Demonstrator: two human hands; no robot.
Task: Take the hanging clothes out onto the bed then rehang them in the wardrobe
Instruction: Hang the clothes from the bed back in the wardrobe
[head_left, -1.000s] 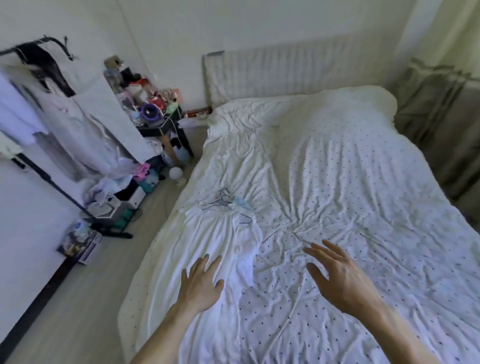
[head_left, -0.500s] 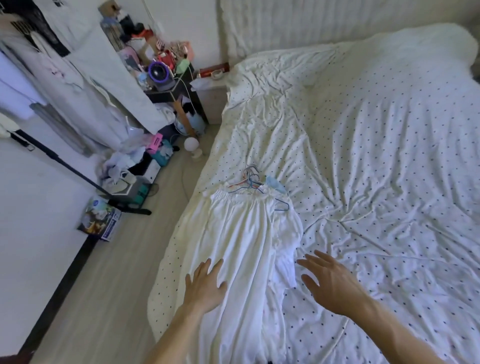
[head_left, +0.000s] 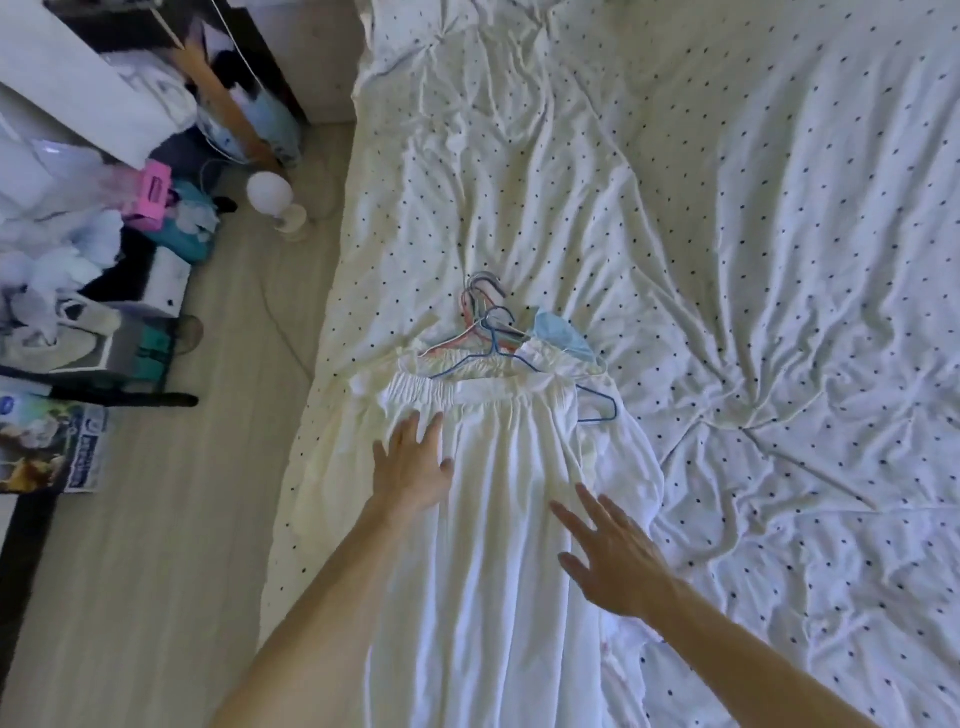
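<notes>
- The left edge of the bed (head_left: 727, 260) runs slanted from the top middle down to the bottom left. The white clothes (head_left: 498, 545) lie close along this edge.
- On the right of the clothes there is wide open room on the bed, up to the border of the view.
- A strip of pale floor (head_left: 182, 597) lies between the bed and a pile of things (head_left: 78, 249) at the left. A round white lamp (head_left: 267, 192) stands on the floor near the bed edge.
- The bed carries a creased white sheet (head_left: 779, 467) with small dark dots.
- The clothes lie flat, one on another, with a bundle of wire hangers (head_left: 485, 322) at their far end, the hooks pointing away from the person. A light blue cloth (head_left: 561, 332) lies just beside the hangers.
- The left hand (head_left: 415, 467) rests flat on the clothes, just below the gathered band. Its grip is apart, with the fingers straight.
- The right hand (head_left: 618, 561) is over the right side of the clothes. Its grip is also apart, with the fingers spread. I cannot tell whether it touches the cloth.
</notes>
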